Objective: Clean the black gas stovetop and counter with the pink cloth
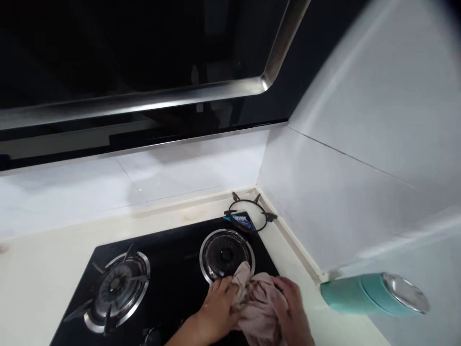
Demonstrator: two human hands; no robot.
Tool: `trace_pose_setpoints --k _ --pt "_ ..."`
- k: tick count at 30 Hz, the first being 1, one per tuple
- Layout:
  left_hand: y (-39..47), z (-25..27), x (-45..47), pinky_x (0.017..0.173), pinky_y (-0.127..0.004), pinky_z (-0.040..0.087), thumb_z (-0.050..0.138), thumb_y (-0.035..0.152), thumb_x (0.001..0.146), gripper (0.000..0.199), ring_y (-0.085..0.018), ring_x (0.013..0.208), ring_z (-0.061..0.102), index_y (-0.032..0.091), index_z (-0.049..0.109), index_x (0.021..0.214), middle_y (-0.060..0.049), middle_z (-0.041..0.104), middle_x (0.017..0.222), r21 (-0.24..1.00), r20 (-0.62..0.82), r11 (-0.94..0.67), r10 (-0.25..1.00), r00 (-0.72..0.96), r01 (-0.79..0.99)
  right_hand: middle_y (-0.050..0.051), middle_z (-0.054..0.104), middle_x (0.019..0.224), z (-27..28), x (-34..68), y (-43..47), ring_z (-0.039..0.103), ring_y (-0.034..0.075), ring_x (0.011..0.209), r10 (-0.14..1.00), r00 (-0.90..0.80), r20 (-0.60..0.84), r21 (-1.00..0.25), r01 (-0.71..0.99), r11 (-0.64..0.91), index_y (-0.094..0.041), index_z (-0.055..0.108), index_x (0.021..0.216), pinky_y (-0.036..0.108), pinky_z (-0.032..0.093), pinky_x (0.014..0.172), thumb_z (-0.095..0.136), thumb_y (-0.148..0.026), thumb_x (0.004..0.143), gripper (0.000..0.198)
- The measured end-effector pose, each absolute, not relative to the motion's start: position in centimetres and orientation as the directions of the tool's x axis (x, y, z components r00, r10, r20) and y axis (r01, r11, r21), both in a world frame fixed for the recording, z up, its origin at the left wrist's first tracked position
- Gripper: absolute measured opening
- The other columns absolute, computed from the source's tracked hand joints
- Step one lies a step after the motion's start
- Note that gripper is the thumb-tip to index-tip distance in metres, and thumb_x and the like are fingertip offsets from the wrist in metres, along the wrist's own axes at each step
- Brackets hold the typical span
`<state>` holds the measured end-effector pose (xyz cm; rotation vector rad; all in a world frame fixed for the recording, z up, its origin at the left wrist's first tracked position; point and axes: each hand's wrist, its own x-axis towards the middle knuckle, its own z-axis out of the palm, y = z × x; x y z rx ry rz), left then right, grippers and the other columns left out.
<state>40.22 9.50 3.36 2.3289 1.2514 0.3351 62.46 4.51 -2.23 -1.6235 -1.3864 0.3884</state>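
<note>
The cloth (261,307) is bunched at the near edge of the right burner (226,254), its far tip lapping the metal rim. Left hand (219,307): fingers close together, gripping the cloth's left side. Right hand (291,307): fingers curled over its right side, holding it; the fingertips are partly hidden. The cooktop's (176,259) right edge runs just beside the right hand, with a strip of counter (311,293) between it and the wall (378,192). Leftward, room extends across black glass to the left burner (117,288), whose raised prongs obstruct. A loose pot ring (266,220) straddles the far right corner over a blue label (242,220). A turquoise container (360,293) stands right; the range hood (180,96) overhangs the far side.
</note>
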Motion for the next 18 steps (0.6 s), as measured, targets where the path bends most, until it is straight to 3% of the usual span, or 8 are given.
trace_pose_setpoints --k 3,5,8,12,18 --pt "8.5 3.3 38.5 0.101 -0.049 0.049 0.057 0.014 0.079 0.054 -0.029 0.129 0.051 0.028 0.057 0.131 -0.009 0.052 0.146 0.472 0.034 -0.566 0.778 0.627 0.676 0.004 0.056 0.138 -1.3 58.4 3.5 0.050 0.030 0.127 0.946 -0.094 0.311 -0.568 0.780 0.264 -0.037 0.057 0.133 0.048 0.041 0.103 0.050 -0.041 0.091 0.042" --pt "7.8 4.1 36.8 0.100 -0.047 0.052 0.051 0.010 0.082 0.053 -0.026 0.126 0.055 0.030 0.058 0.130 -0.007 0.057 0.141 0.467 0.092 -0.549 0.810 0.579 0.694 0.002 0.056 0.140 -1.1 56.7 3.2 0.049 0.033 0.128 0.950 -0.184 0.253 -0.442 0.851 0.283 -0.041 0.056 0.133 0.053 0.036 0.105 0.055 -0.038 0.089 0.044" --pt "6.5 5.4 32.6 0.099 -0.042 0.054 0.048 0.012 0.088 0.042 -0.021 0.119 0.060 0.029 0.062 0.124 -0.006 0.063 0.130 0.508 0.234 -0.473 0.880 0.413 0.720 0.003 0.058 0.139 -1.3 57.2 4.1 0.047 0.034 0.127 0.963 -0.197 0.183 -0.247 0.939 0.239 -0.037 0.060 0.129 0.055 0.034 0.102 0.053 -0.031 0.090 0.041" --pt "2.9 4.8 27.0 0.092 -0.038 0.058 0.052 0.021 0.093 0.026 -0.021 0.109 0.063 0.025 0.063 0.115 -0.008 0.065 0.116 0.499 0.452 -0.402 0.877 0.165 0.767 0.006 0.054 0.142 -1.0 61.1 7.8 0.049 0.031 0.123 0.985 -0.065 0.158 -0.083 0.993 0.078 -0.029 0.059 0.131 0.049 0.038 0.094 0.043 -0.025 0.094 0.040" --pt "-4.4 0.6 26.8 0.095 -0.045 0.055 0.057 0.014 0.087 0.031 -0.026 0.119 0.055 0.025 0.061 0.116 -0.010 0.062 0.119 0.404 0.543 -0.421 0.825 0.157 0.812 0.002 0.046 0.149 1.3 62.4 15.3 0.052 0.025 0.113 0.984 -0.142 0.107 0.039 0.990 0.138 -0.038 0.042 0.146 0.043 0.039 0.090 0.039 -0.018 0.095 0.055"
